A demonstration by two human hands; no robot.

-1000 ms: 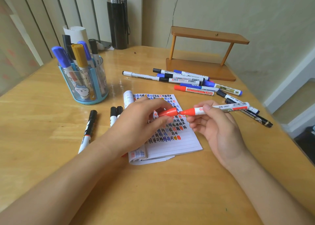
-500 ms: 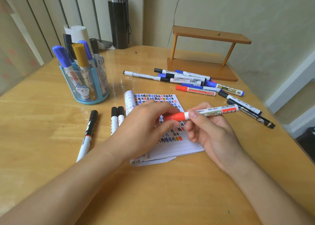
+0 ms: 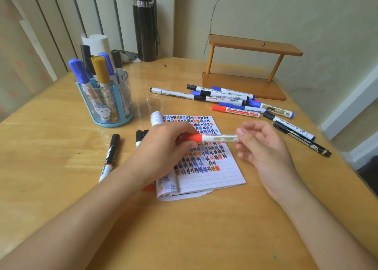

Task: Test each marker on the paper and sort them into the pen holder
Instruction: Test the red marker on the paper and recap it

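My left hand (image 3: 163, 147) grips a red marker (image 3: 218, 138) by its red capped end and holds it level just above the notebook paper (image 3: 214, 175), which is covered in coloured test marks. My right hand (image 3: 266, 147) hovers at the marker's tail, fingers loosely curled, thumb tip at or next to the end of the barrel. The clear blue pen holder (image 3: 124, 104) stands at the back left with several markers upright in it. Several untested markers (image 3: 235, 111) lie in a loose pile behind and to the right of the paper.
Three black-capped markers (image 3: 111, 153) lie on the table left of the notebook, partly behind my left hand. A small wooden stand (image 3: 253, 46) sits at the back right, a black bottle (image 3: 145, 24) at the back. The table's right edge runs close to the outer markers.
The cap went onto the red marker. My right hand let go of the barrel and slid back to its tail, while my left hand keeps hold of the capped end.
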